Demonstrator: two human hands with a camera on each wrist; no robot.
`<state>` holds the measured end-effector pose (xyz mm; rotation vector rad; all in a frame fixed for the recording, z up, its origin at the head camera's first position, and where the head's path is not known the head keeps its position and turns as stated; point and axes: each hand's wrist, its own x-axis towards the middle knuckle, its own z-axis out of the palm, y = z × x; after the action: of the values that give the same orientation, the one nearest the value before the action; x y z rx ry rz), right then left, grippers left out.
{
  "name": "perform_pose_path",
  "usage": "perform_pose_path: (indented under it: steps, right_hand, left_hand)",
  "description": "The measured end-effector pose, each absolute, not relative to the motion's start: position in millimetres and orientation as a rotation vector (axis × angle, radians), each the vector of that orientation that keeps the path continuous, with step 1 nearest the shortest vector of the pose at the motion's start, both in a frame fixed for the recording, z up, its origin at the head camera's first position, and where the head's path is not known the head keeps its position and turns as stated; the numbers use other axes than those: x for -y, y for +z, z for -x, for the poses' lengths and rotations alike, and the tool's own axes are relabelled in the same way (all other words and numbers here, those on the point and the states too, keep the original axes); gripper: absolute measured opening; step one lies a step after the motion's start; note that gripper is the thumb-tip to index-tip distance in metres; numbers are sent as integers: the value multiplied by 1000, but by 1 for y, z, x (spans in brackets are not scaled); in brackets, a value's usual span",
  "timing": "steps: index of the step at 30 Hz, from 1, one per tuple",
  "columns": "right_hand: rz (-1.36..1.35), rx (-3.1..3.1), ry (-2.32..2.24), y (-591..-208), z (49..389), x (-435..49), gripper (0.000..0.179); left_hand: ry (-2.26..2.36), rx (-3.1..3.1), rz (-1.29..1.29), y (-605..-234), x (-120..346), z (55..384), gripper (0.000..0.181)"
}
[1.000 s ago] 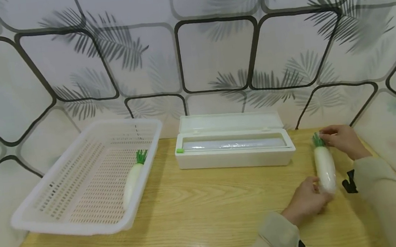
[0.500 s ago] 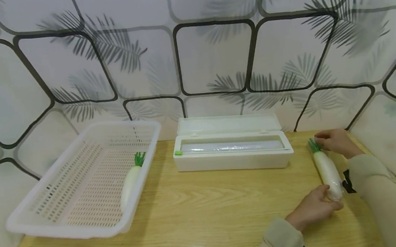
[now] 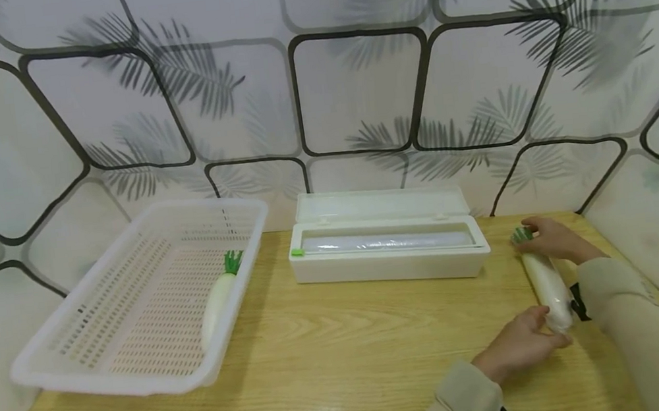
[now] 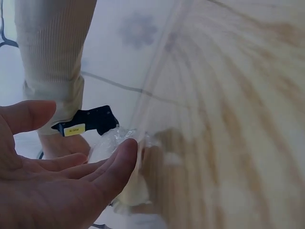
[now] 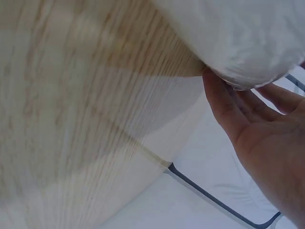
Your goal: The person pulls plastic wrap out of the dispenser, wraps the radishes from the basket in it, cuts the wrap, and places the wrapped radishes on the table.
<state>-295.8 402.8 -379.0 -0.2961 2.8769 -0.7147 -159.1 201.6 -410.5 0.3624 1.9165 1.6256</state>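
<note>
A white radish wrapped in clear film lies on the right of the table, its leafy end away from me. My right hand holds that leafy end, thumb and fingers at either side of it; the green tops look pale under film. In the right wrist view, fingertips curve against the film-covered radish. At the near end, my left hand touches the wrapped tip. Its fingers are extended along the crinkled film in the left wrist view, with the thumb raised apart.
A white perforated basket stands on the left, with an unwrapped radish inside by its right wall. A white cling film box, lid up and film roll showing, stands at the back middle. Patterned walls enclose the wooden table.
The radish has tilted, its near end swinging right, and the left hand has followed it. My right hand has moved over the leafy end, where the green tops now look paler under film.
</note>
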Motion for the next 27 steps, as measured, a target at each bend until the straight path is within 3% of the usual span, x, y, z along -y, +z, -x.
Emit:
perform_pose_path:
  steps: [7,16,27]
  right_hand:
    - [234,-2780,-869,-374,289,-406,72]
    - [164,-2874,-900,-354,278,-405,70]
    - [177,-3133,-927,-337,252,-383,50]
  left_hand:
    - [1522,-1998,-460,-397,-177,163,44]
    - [1418,-2196,-762,-371,-114,177,29]
    - [1326,-2473,-877,-352,-44,190,28]
